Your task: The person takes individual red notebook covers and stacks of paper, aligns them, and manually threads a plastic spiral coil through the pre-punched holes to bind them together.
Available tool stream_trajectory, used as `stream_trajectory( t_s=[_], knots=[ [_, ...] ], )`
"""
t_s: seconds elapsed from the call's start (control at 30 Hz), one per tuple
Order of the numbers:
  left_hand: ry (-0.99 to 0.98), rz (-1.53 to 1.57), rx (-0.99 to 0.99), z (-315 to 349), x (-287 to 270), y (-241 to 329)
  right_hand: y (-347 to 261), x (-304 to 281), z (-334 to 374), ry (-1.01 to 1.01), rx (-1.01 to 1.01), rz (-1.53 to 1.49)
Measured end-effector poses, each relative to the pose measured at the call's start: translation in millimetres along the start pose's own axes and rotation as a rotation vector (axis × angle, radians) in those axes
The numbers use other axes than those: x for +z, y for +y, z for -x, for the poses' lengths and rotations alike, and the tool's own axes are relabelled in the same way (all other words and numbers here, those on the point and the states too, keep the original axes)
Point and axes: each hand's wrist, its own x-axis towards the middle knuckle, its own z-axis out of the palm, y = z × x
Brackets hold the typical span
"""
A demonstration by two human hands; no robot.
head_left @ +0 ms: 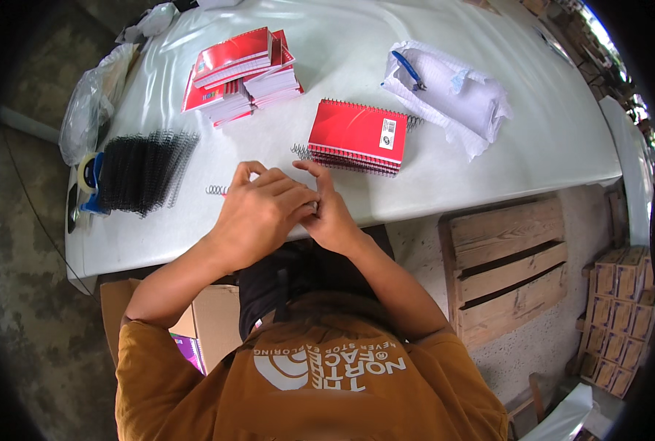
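Note:
My left hand [257, 213] and my right hand [331, 217] meet over the table's front edge, fingers closed and pressed together. A black wire coil end [216, 190] with a sliver of red beside it sticks out left of my left hand; it looks like a red spiral notebook, mostly hidden under the hand. A small shiny bit shows between my right fingertips, too small to name. Just beyond my hands stands a stack of red spiral notebooks [353, 132], with loose coil ends jutting from its sides.
Red-covered notebooks without visible coils [235, 62] are piled at the back left. Black wire coils [140, 173] lie at left by a blue tape dispenser [92, 184]. Blue-handled pliers [408, 70] rest in a white paper-lined tray [459, 110]. A wooden pallet [507, 264] stands at right, below the table.

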Motion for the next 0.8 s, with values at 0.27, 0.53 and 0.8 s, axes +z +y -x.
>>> stream_trajectory(
  t_s=[0.27,0.53,0.8],
  knots=[
    [0.306,0.062,-0.087,-54,-32,0,-23,-65,-8,0.197,-0.292,0.072],
    [0.559,0.208,-0.112,-29,91,-42,6,-115,-9,0.254,-0.162,0.318],
    [0.623,0.517,-0.421,-52,114,-54,18,-96,-7,0.359,-0.049,0.42]
  ],
)
